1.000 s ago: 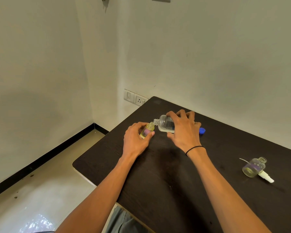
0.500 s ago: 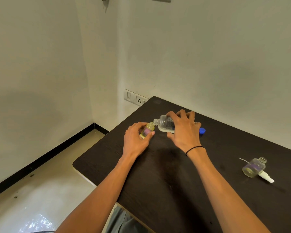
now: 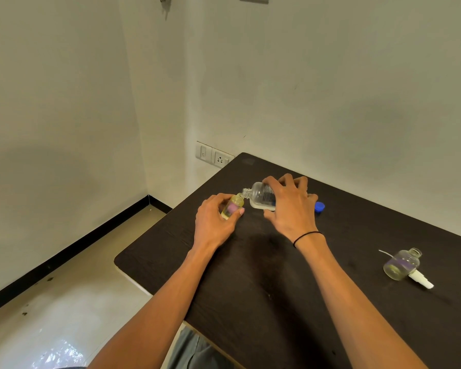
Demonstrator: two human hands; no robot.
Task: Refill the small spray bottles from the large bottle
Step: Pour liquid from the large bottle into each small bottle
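My right hand [image 3: 290,209] grips the large clear bottle [image 3: 260,197], tipped on its side with its open threaded neck against the mouth of a small bottle [image 3: 233,206]. That small bottle holds yellowish liquid, carries a purple label and is held by my left hand [image 3: 213,222] above the dark table [image 3: 277,288]. A second small bottle [image 3: 402,263], uncapped and with a little yellowish liquid, stands at the right. Its white spray head [image 3: 421,279] with a thin tube lies beside it.
A blue cap [image 3: 319,207] lies on the table just behind my right hand. The table stands against a white wall with a socket plate [image 3: 213,155] near its far left corner. The left edge drops to a tiled floor.
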